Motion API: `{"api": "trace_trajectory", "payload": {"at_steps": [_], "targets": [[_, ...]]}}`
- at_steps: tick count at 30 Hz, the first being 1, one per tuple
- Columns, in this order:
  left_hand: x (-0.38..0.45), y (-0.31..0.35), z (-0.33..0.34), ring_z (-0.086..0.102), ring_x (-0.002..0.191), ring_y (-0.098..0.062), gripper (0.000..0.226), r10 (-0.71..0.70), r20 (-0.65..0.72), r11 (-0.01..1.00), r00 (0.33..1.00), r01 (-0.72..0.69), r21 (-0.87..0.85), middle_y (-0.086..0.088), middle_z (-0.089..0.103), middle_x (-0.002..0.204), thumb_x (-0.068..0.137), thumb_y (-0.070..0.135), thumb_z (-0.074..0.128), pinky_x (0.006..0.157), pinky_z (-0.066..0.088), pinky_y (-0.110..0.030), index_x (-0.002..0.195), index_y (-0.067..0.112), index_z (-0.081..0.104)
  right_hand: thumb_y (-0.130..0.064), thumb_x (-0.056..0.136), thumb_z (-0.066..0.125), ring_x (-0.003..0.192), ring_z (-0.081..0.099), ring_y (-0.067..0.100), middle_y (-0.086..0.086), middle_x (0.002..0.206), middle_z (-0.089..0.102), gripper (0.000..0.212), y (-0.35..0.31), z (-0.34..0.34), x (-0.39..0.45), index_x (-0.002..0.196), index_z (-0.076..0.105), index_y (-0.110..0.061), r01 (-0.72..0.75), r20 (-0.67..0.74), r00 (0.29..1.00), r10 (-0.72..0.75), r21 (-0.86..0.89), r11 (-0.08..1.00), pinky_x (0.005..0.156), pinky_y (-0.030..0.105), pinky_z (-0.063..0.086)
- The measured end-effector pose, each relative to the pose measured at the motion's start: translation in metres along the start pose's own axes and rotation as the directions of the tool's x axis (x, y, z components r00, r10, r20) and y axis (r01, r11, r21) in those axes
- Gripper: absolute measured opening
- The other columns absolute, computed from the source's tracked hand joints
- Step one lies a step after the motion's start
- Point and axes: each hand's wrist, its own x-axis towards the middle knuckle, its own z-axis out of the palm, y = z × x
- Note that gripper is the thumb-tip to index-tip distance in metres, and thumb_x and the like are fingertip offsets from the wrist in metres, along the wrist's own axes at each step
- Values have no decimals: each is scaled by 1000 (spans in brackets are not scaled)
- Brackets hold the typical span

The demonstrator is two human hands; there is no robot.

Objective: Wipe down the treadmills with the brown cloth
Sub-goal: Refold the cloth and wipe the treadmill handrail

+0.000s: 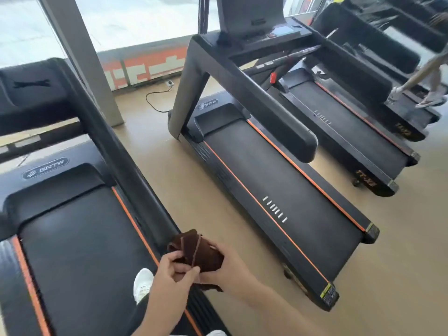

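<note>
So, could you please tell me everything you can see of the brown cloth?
The brown cloth is dark brown and looks like soft, napped fabric, folded into several layers whose edges show as paler lines. Both hands hold it in the air: the left hand pinches its near edge, the right hand grips it from the right. It touches no treadmill.

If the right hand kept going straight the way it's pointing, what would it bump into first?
The right hand points up-left, gripping the brown cloth with the left hand. Past the cloth, it would probably meet the nearest treadmill's black handrail first, though depth is hard to judge.
</note>
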Motion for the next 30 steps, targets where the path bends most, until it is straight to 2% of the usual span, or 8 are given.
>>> {"api": "trace_trajectory", "payload": {"at_steps": [4,8,11,16,18,21,26,30], "targets": [[-25,-9,41,66,51,-8,21,-163,151,985,975,168,-23,-9,69,78,91,16,73,63,57,-35,105,7,61,-8,73,89,113,68,7,-7,128,69,73,11,-42,-34,132,62,-41,-39,42,998,38,40,998,95,33,59],[-17,7,67,75,73,-19,29,-267,208,963,941,270,14,-7,77,83,89,38,73,63,60,-38,96,10,74,5,78,82,116,69,14,-8,130,70,71,7,-85,-56,135,61,-32,-37,46,998,31,137,990,95,38,59],[-2,18,81,75,86,-18,36,-195,263,970,945,145,196,2,80,85,85,57,70,74,56,-33,96,25,81,-5,78,86,108,72,13,-13,122,74,63,-2,-114,-60,130,62,-32,-118,19,993,117,120,986,91,36,61],[32,44,121,69,90,-18,39,39,181,914,983,-108,392,0,76,92,96,52,56,83,53,-34,98,20,78,-45,67,92,89,74,8,-9,104,76,71,10,-168,-48,130,59,-40,-400,-29,912,409,-289,870,75,22,58],[46,61,131,68,90,-19,39,82,154,891,985,-142,431,1,71,89,98,51,53,79,50,-33,98,19,74,-46,68,90,86,73,6,-11,97,76,53,12,-184,-39,116,71,-37,-412,-35,895,444,-446,795,75,23,57],[72,86,132,61,86,-17,38,118,175,784,977,-200,588,5,64,88,98,56,49,75,44,-29,102,24,70,-37,83,80,67,67,1,-13,80,75,7,7,-207,-23,86,81,-31,-403,-138,910,391,-512,759,57,17,52],[111,125,122,58,69,-9,35,219,142,694,965,-256,673,11,62,73,87,60,65,59,43,-28,78,26,63,-25,80,78,82,66,12,-11,87,68,16,-10,-265,0,90,71,-36,-511,-433,857,281,-638,576,69,28,51],[130,150,133,58,70,-7,30,302,277,631,912,-409,659,14,63,71,80,55,75,59,45,-29,69,32,62,-22,79,72,85,63,19,-8,87,63,18,-34,-314,12,80,60,-35,-543,-536,830,154,-713,443,64,30,46]]}}
